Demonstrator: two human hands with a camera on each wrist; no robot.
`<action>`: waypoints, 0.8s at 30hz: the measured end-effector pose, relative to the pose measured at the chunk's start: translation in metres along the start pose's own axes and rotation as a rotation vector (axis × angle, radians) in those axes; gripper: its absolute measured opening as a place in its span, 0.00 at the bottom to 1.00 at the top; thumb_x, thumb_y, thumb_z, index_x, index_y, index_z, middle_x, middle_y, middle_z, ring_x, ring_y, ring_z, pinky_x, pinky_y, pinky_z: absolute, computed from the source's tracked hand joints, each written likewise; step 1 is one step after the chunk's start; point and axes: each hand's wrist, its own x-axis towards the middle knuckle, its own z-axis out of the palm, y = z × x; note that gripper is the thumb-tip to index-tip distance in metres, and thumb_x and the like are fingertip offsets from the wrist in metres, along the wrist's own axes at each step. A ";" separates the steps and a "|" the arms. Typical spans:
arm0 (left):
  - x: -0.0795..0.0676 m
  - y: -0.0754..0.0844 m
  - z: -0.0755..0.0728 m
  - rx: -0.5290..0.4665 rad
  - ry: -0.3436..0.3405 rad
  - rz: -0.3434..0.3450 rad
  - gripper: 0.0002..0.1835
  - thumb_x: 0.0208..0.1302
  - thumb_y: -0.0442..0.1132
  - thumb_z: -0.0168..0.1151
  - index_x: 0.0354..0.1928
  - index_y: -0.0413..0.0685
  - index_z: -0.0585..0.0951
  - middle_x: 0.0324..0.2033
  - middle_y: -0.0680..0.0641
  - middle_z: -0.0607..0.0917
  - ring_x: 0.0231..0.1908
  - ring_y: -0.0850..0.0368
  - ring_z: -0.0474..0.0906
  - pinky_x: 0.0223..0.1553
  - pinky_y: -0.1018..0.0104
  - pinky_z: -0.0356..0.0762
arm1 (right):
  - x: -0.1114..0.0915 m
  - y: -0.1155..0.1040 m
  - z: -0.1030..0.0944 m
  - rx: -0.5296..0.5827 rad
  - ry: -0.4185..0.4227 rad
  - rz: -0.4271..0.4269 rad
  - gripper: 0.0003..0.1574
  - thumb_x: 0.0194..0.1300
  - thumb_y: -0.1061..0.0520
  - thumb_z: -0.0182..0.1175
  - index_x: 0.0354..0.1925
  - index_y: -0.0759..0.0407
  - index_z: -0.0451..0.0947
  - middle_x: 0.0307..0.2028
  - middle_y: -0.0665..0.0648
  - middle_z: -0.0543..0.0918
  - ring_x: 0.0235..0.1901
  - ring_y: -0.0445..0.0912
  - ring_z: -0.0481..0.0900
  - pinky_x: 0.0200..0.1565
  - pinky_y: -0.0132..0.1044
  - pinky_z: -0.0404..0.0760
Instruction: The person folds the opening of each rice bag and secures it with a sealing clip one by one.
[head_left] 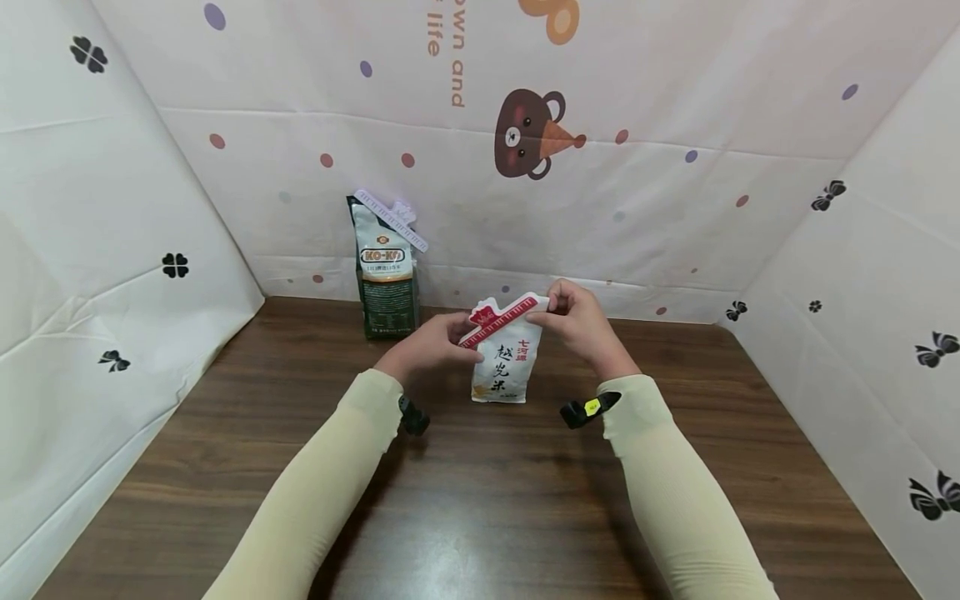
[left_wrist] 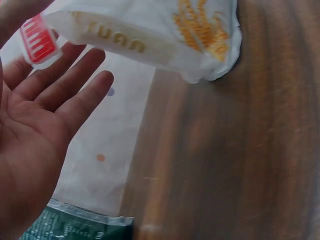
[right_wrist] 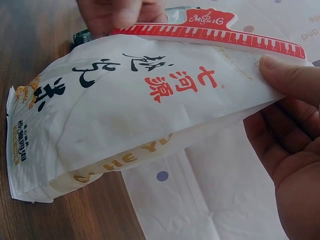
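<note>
A white rice bag [head_left: 506,367] with black and red characters stands upright on the table. Across its top runs a red bag clip [right_wrist: 215,37] with a piano-key pattern, slanting up to the right in the head view. My left hand [head_left: 433,343] holds the clip's lower left end, thumb in front; in the left wrist view its other fingers [left_wrist: 75,95] stretch out behind. My right hand [head_left: 581,321] pinches the bag's upper right corner, beside the clip's other end. In the right wrist view, the right thumb [right_wrist: 287,77] presses on the bag's front.
Behind and to the left stands a green and silver KO-KO bag [head_left: 387,283] with a pale purple clip [head_left: 390,220] across its top. The dark wooden table [head_left: 450,517] meets patterned white cloth walls [head_left: 675,225] at the back and both sides.
</note>
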 end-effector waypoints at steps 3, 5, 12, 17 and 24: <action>0.000 -0.002 0.005 0.032 0.003 0.027 0.37 0.46 0.54 0.77 0.60 0.61 0.74 0.54 0.53 0.81 0.52 0.53 0.78 0.58 0.50 0.75 | 0.000 0.001 0.000 -0.007 0.006 -0.013 0.24 0.57 0.56 0.71 0.28 0.58 0.62 0.25 0.53 0.72 0.27 0.44 0.70 0.28 0.35 0.71; -0.001 -0.003 0.007 0.057 0.005 0.047 0.34 0.49 0.52 0.76 0.60 0.59 0.74 0.52 0.52 0.81 0.51 0.53 0.78 0.58 0.51 0.75 | -0.001 0.002 0.000 -0.021 0.010 -0.020 0.24 0.57 0.55 0.71 0.29 0.59 0.62 0.25 0.53 0.72 0.27 0.44 0.70 0.28 0.35 0.71; -0.002 -0.004 0.012 0.082 0.022 0.050 0.31 0.53 0.52 0.74 0.58 0.59 0.74 0.50 0.52 0.81 0.49 0.53 0.78 0.56 0.52 0.77 | -0.006 0.012 0.001 -0.019 -0.008 0.016 0.27 0.58 0.50 0.71 0.48 0.58 0.69 0.42 0.56 0.79 0.42 0.47 0.79 0.44 0.38 0.80; -0.003 -0.006 0.013 0.088 0.045 0.035 0.30 0.52 0.52 0.74 0.57 0.60 0.75 0.50 0.53 0.81 0.50 0.54 0.77 0.56 0.52 0.77 | -0.013 0.028 0.006 -0.026 -0.139 0.114 0.41 0.53 0.46 0.73 0.62 0.51 0.68 0.53 0.56 0.79 0.53 0.51 0.78 0.54 0.46 0.78; -0.003 -0.007 0.013 0.087 0.054 0.041 0.29 0.51 0.52 0.74 0.56 0.61 0.76 0.50 0.54 0.81 0.49 0.54 0.78 0.56 0.51 0.77 | -0.023 0.048 0.018 -0.031 -0.215 0.177 0.44 0.50 0.44 0.75 0.63 0.46 0.69 0.53 0.53 0.80 0.54 0.50 0.78 0.54 0.48 0.79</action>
